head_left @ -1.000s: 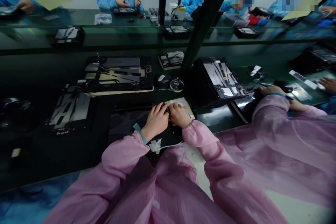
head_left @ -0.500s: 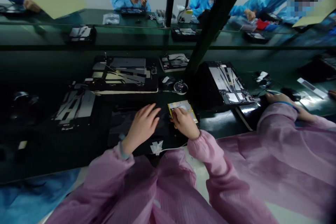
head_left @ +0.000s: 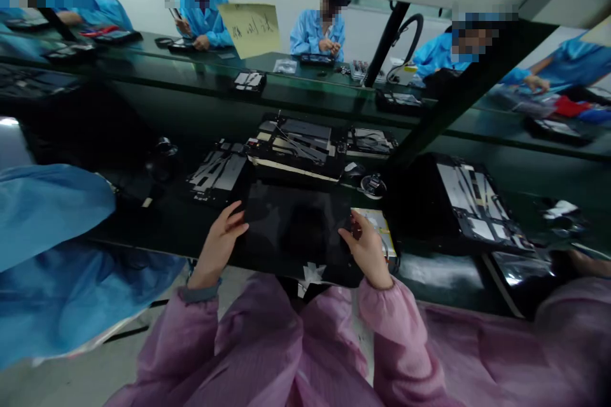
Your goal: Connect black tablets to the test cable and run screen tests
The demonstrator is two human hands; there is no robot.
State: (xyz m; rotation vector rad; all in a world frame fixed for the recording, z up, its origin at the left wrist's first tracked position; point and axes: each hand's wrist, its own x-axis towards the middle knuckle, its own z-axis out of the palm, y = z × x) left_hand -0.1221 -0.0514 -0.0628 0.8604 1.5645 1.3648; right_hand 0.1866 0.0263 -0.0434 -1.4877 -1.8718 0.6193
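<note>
A flat black tablet panel lies in front of me on the dark green bench. My left hand grips its left edge, fingers on top. My right hand holds its right edge, thumb on the panel. Just right of that hand lies a small yellow-edged sheet. White tape sticks to the panel's near edge.
Opened tablets with exposed parts lie behind: one stack, one to the left, one tilted at right. A slanted black post crosses the right. A blue-sleeved person sits left, a pink-sleeved one right. Several blue-coated workers sit opposite.
My hands left the yellow sheet and spread apart to the two edges of the black panel. The view swung left and up, bringing a blue-sleeved neighbour into sight.
</note>
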